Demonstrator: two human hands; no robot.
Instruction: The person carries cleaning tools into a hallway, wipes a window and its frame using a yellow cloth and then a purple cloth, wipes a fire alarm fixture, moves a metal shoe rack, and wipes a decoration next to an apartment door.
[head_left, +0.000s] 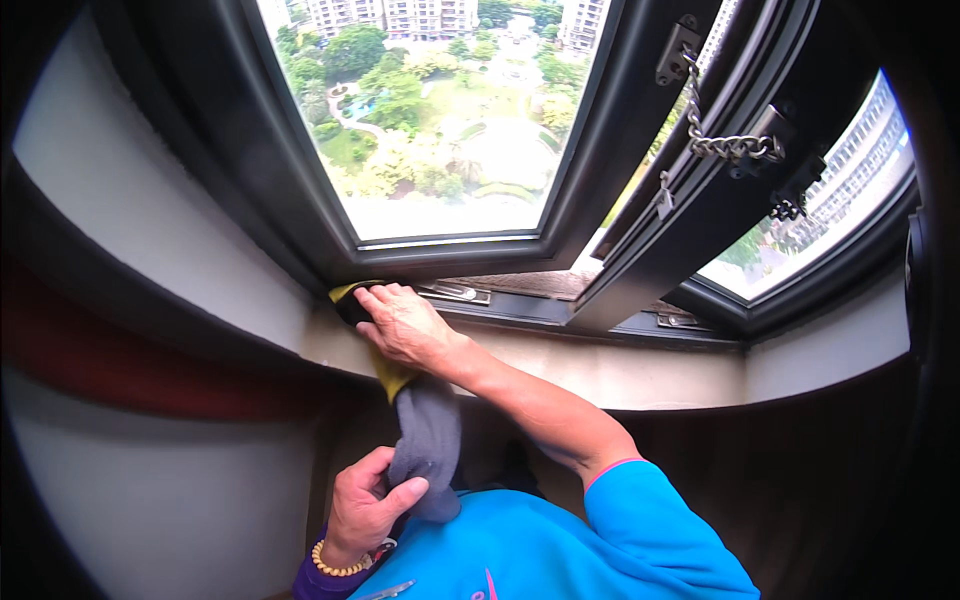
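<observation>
My right hand (405, 322) presses a grey and yellow cloth (429, 420) into the left corner of the window's bottom frame, its fingers resting on the dark fold at the corner. From there the cloth hangs down over the edge of the sill (547, 367). Below, my left hand (367, 499) grips the cloth's grey lower part between thumb and fingers, close to my body. Above the right hand stands a dark-framed window sash (465, 262), tilted outward, with a metal hinge arm (457, 291) at its lower edge.
A metal chain (694, 112) links the sash to the dark window post (645, 277). To the right is a second window pane (810, 202), with another metal hinge piece (679, 321) near its foot. Light walls flank the sill. Trees and buildings show far below outside.
</observation>
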